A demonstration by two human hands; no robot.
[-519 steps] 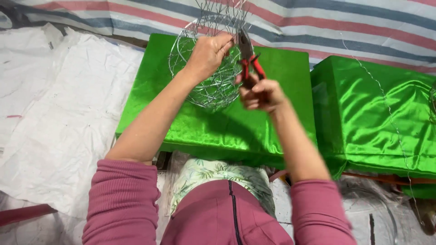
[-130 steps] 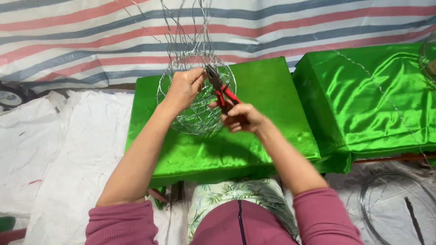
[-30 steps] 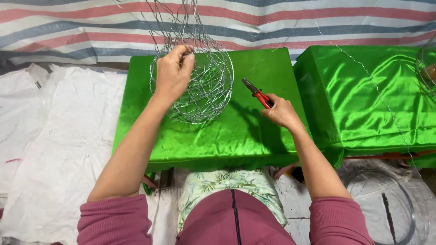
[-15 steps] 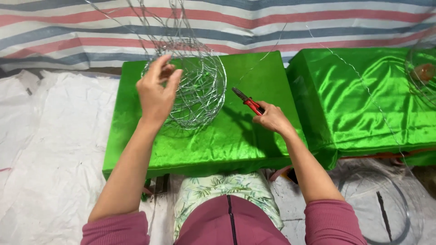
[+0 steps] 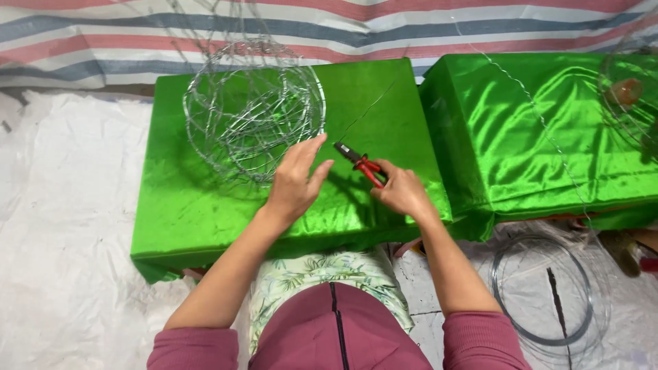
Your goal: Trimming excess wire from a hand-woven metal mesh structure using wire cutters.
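Observation:
A round basket frame of silver wire (image 5: 252, 109) rests on a table draped in shiny green cloth (image 5: 205, 205). My left hand (image 5: 296, 181) hovers open just right of the frame, fingers spread, touching nothing that I can see. My right hand (image 5: 401, 193) grips red-handled pliers (image 5: 360, 163), whose dark jaws point up-left. A thin wire (image 5: 367, 113) runs up and right from the jaws across the cloth. Loose wire ends rise from the frame's top toward the striped sheet.
A second green-covered table (image 5: 548, 137) stands to the right with another wire piece (image 5: 627, 96) on its far corner. A coil of wire (image 5: 541, 288) lies on the floor at lower right. White sheeting (image 5: 62, 226) covers the floor on the left; a striped tarp (image 5: 411, 27) lies behind.
My left hand has let go of the wire frame and come down toward the pliers. The right hand with the pliers stays near the table's front. The frame now sits free on the cloth.

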